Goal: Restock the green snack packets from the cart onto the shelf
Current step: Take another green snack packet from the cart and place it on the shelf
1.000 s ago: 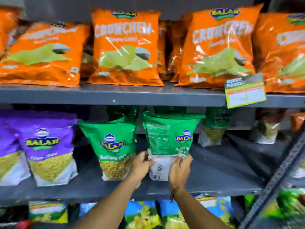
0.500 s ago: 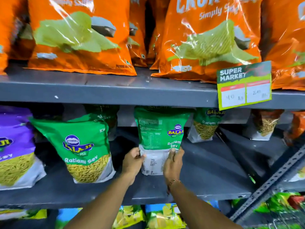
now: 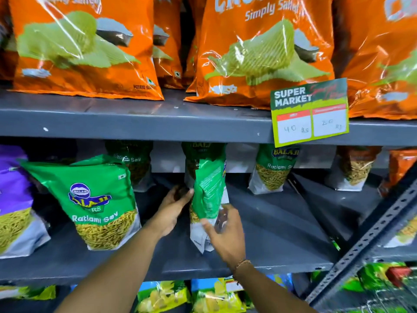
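A green snack packet (image 3: 208,190) stands upright on the grey middle shelf (image 3: 270,233), turned edge-on toward me. My left hand (image 3: 174,206) presses its left side and my right hand (image 3: 223,233) grips its white lower right corner. Another green packet (image 3: 94,199) marked Ratlami Sev stands at the left front. More green packets stand at the back of the shelf, one of them at the right (image 3: 274,168). The cart shows only as a blurred wire edge with green packets (image 3: 379,281) at the lower right.
Orange chip bags (image 3: 259,48) fill the upper shelf, with a price tag (image 3: 310,111) hanging from its edge. A purple packet (image 3: 13,199) stands at the far left. A perforated metal upright (image 3: 372,240) slants across the lower right. Yellow packets (image 3: 214,297) sit on the shelf below.
The packet has turned from facing me to edge-on and sits a little further in. My right hand slid to its lower corner. The view has moved closer.
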A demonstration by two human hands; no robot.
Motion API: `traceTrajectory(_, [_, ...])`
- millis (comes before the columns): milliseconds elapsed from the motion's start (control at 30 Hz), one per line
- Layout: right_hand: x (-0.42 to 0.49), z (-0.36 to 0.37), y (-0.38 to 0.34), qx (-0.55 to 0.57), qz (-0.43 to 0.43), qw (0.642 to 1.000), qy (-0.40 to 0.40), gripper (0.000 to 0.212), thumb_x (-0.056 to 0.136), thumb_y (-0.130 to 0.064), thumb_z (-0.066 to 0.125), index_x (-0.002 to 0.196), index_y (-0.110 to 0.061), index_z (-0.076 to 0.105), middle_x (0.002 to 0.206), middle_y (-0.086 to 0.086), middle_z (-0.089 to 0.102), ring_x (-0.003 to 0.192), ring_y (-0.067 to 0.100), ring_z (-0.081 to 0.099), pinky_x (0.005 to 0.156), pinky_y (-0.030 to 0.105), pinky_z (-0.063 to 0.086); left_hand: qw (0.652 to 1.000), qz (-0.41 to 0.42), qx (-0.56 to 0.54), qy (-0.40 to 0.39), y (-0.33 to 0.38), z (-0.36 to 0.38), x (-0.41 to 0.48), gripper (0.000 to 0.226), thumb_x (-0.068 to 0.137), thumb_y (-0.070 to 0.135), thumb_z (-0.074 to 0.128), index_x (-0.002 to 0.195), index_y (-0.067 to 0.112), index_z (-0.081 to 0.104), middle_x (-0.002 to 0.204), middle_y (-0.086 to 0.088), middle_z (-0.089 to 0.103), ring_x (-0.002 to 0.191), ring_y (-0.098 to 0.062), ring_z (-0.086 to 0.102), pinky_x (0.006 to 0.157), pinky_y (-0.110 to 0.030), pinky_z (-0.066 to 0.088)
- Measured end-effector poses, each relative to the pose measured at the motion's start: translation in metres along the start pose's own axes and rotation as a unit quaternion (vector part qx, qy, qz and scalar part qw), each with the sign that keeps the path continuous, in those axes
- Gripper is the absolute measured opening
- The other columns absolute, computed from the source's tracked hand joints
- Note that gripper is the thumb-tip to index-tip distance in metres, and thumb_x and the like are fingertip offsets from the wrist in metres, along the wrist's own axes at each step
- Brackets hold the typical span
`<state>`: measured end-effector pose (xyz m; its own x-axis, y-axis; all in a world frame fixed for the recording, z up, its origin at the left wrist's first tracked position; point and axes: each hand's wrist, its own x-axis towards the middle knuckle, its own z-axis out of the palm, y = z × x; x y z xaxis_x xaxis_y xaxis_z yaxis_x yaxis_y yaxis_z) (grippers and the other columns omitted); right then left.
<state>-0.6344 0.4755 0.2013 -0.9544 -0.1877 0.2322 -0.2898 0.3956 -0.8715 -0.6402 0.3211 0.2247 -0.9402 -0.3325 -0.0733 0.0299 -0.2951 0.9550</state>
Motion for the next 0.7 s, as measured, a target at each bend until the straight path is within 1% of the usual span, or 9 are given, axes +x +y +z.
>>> traceTrajectory(67, [0.000,0.007,-0.004,-0.013,0.000,1.000,-0.018,0.067,0.054,-0.061,0.069,0.106,-0.025,0.047,0.101,-0.001,0.051,0.095,0.016,0.053,0.084,0.030,0.048,0.999,-0.010,-0.015,-0.030,-0.001,0.003,0.000,0.043,0.086,0.016,0.054,0.127,0.009,0.044,0.113,-0.003,0.061,0.111,-0.020,0.053,0.102,-0.037,0.039])
traceTrajectory(133, [0.005,0.004,-0.004,0.010,0.007,1.000,-0.026,0.060,0.058,-0.046,0.077,0.104,-0.030,0.044,0.102,-0.003,0.055,0.093,0.015,0.056,0.080,0.027,0.050,0.999,-0.026,-0.029,-0.039,-0.006,0.002,-0.002,0.039,0.087,0.015,0.052,0.125,0.012,0.045,0.112,-0.003,0.061,0.106,-0.020,0.054,0.097,-0.034,0.042])
traceTrajectory(267, [0.018,-0.012,0.005,0.086,0.033,0.994,-0.059,0.050,0.075,-0.006,0.069,0.110,-0.025,0.040,0.105,-0.003,0.063,0.082,-0.014,0.060,0.070,0.003,0.045,0.998,0.013,0.047,0.040,-0.011,-0.007,-0.010,0.013,0.084,0.029,0.060,0.092,0.019,0.057,0.091,0.000,0.062,0.089,-0.014,0.055,0.079,-0.024,0.043])
traceTrajectory(333, [0.024,-0.016,0.005,0.127,0.076,0.988,-0.042,0.047,0.078,0.004,0.058,0.112,-0.024,0.040,0.111,0.004,0.064,0.086,-0.002,0.063,0.078,0.012,0.047,0.992,0.027,0.115,0.054,-0.014,-0.011,-0.016,0.027,0.082,0.045,0.057,0.081,0.018,0.056,0.084,-0.001,0.061,0.082,-0.014,0.054,0.081,-0.029,0.043])
traceTrajectory(433, [0.034,-0.015,0.007,0.154,0.132,0.979,-0.002,0.051,0.083,0.000,0.055,0.129,-0.014,0.036,0.131,0.011,0.054,0.110,0.023,0.055,0.095,0.033,0.043,0.989,0.044,0.126,0.063,-0.020,-0.009,-0.022,0.029,0.074,0.041,0.062,0.072,0.015,0.049,0.073,-0.002,0.052,0.073,-0.014,0.046,0.070,-0.025,0.040])
traceTrajectory(500, [0.034,-0.013,0.008,0.149,0.168,0.974,0.027,0.052,0.086,-0.005,0.056,0.133,-0.007,0.034,0.138,0.013,0.048,0.120,0.026,0.049,0.100,0.033,0.039,0.990,0.040,0.117,0.066,-0.018,-0.008,-0.020,0.028,0.076,0.031,0.069,0.090,0.014,0.053,0.088,-0.001,0.057,0.086,-0.013,0.051,0.075,-0.019,0.045])
traceTrajectory(567, [0.030,-0.010,0.006,0.140,0.193,0.971,0.031,0.041,0.089,-0.010,0.053,0.129,-0.007,0.042,0.131,0.016,0.054,0.109,0.025,0.052,0.090,0.028,0.038,0.994,0.023,0.104,0.028,-0.016,-0.011,-0.013,0.068,0.069,0.035,0.075,0.125,0.018,0.041,0.116,0.002,0.056,0.109,-0.012,0.052,0.094,-0.026,0.044])
traceTrajectory(600, [0.029,-0.009,0.004,0.139,0.197,0.970,0.024,0.037,0.090,-0.013,0.050,0.127,-0.008,0.045,0.127,0.015,0.057,0.101,0.022,0.051,0.086,0.026,0.036,0.995,0.009,0.102,-0.002,-0.014,-0.010,-0.011,0.078,0.068,0.036,0.076,0.132,0.022,0.035,0.122,0.004,0.055,0.113,-0.011,0.051,0.098,-0.030,0.042])
traceTrajectory(700, [0.029,-0.004,0.002,0.134,0.187,0.973,0.014,0.033,0.094,-0.017,0.043,0.126,-0.012,0.049,0.127,0.014,0.058,0.102,0.022,0.050,0.084,0.024,0.033,0.994,0.007,0.104,-0.020,-0.010,-0.006,-0.014,0.057,0.073,0.025,0.071,0.124,0.018,0.047,0.117,0.002,0.063,0.107,-0.009,0.059,0.087,-0.021,0.047])
